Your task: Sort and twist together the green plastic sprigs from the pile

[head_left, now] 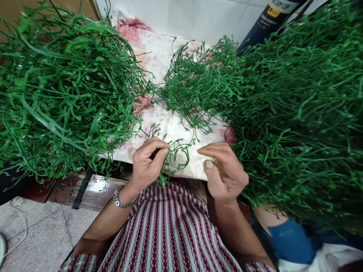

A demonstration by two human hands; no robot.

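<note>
Between thumb and forefinger, my left hand (149, 158) pinches a thin green plastic stem (185, 153) with small branching tips; it curls out to the right over the cloth. My right hand (225, 170) hovers just right of that stem, thumb and fingers apart, with nothing visible between them. A few more sprigs (154, 130) lie by the left hand's knuckles. Beyond both hands spreads a loose bunch of thin green stems (201, 83). Large heaps of similar green pieces rise at the left (65, 90) and the right (306, 113).
A floral cloth (172, 124) covers the work surface. At the back right a dark vacuum cup box (269, 22) leans near the white tiled wall (198, 17). Another person's blue-clad leg (292, 241) shows at the lower right. A cord (24, 226) trails over the floor at left.
</note>
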